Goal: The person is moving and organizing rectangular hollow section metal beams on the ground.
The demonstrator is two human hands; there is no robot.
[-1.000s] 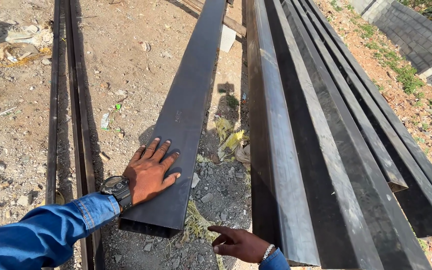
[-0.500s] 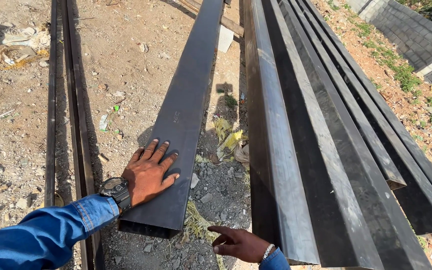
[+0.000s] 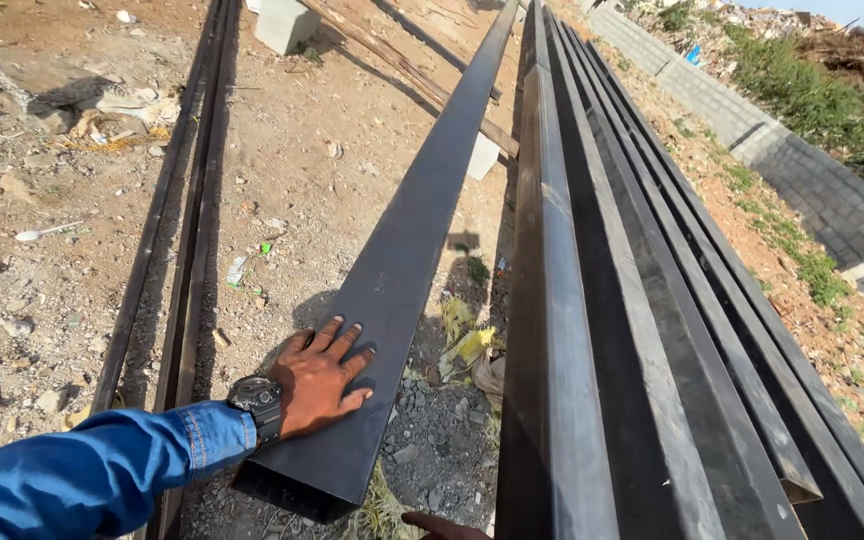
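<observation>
The long black steel tube (image 3: 407, 260) runs from the lower middle of the frame up toward the top centre, its near end raised above the gravel and its far part resting on a pale concrete block (image 3: 484, 156). To its right, filling the right half of the picture, we see the stack of dark steel sections (image 3: 652, 330) lying side by side, and at the left a pair of thin rails (image 3: 177, 230) on the dirt. Our left hand (image 3: 319, 378) lies flat on the tube's top face close to the near end, fingers spread, pressing rather than grasping anything. Our right hand (image 3: 442, 525) shows only as a sliver at the bottom edge below the tube, so we cannot tell whether it is closed or open. To handle this well, we judge that we want the palm centred across the face, not over the edge, because the open end looks sharp. We also keep the tube from sliding sideways off the block, and keep fingers out of the narrow gap beside the stack. Scraps of yellow litter (image 3: 467, 345) lie in the gravel between the two.
</observation>
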